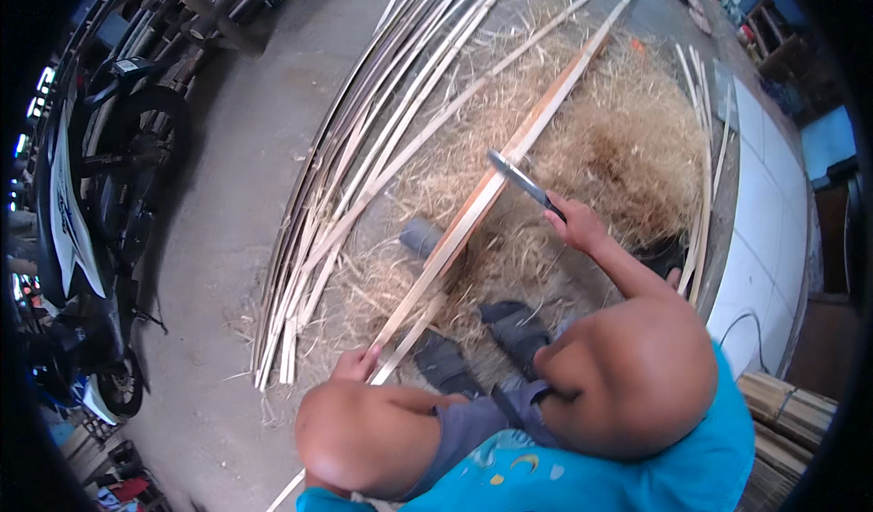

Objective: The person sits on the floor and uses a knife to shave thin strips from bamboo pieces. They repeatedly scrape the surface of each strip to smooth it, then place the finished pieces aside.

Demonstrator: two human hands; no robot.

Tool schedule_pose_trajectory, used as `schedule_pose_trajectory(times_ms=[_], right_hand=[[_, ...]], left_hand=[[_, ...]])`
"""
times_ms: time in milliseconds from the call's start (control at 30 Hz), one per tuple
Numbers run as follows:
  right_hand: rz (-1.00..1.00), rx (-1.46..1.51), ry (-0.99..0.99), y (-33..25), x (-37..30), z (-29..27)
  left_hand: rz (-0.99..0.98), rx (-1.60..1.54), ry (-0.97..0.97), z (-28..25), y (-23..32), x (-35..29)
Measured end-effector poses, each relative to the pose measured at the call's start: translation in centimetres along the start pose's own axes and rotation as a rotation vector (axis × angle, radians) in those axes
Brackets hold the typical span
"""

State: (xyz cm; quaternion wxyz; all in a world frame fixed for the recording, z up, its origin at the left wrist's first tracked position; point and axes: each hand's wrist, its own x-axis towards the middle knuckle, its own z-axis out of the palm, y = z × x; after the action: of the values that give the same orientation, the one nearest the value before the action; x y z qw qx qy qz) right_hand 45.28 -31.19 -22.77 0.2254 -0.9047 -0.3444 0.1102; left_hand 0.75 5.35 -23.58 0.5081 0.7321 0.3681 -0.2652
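My right hand [580, 225] is closed round the dark handle of a knife [520, 179]. Its grey blade lies across a long pale bamboo strip [420, 286], near the middle of its length. Down by my left knee, my left hand [353, 365] grips the strip's near end, with the fingers partly hidden behind the knee. Under the strip runs an orange-brown wooden board [548, 103], slanting away to the far right. A grey cylinder [421, 237] sits on the floor beside and partly beneath the board.
Fine shavings [627, 153] heap up right of the board and spread round my sandalled feet [514, 330]. Long strips [364, 162] lie in a bundle to the left, others [702, 175] at the right by white tiles [759, 212]. A motorbike [73, 203] stands far left.
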Motion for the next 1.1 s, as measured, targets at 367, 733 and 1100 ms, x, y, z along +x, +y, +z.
schedule_pose_trajectory(times_ms=[367,733,1100], right_hand=[[0.262,0.146,0.213,0.5,2.0,-2.0],[0.344,0.086,0.23,4.1,2.7,-3.0],[0.232,0.088,0.023,-1.1,4.0,-1.0]], left_hand=[[0.188,0.043,0.233,0.3,-3.5,-0.4],[0.259,0.488,0.24,2.7,5.8,1.4],[0.137,0.04,-0.079,2.1,6.2,3.9]])
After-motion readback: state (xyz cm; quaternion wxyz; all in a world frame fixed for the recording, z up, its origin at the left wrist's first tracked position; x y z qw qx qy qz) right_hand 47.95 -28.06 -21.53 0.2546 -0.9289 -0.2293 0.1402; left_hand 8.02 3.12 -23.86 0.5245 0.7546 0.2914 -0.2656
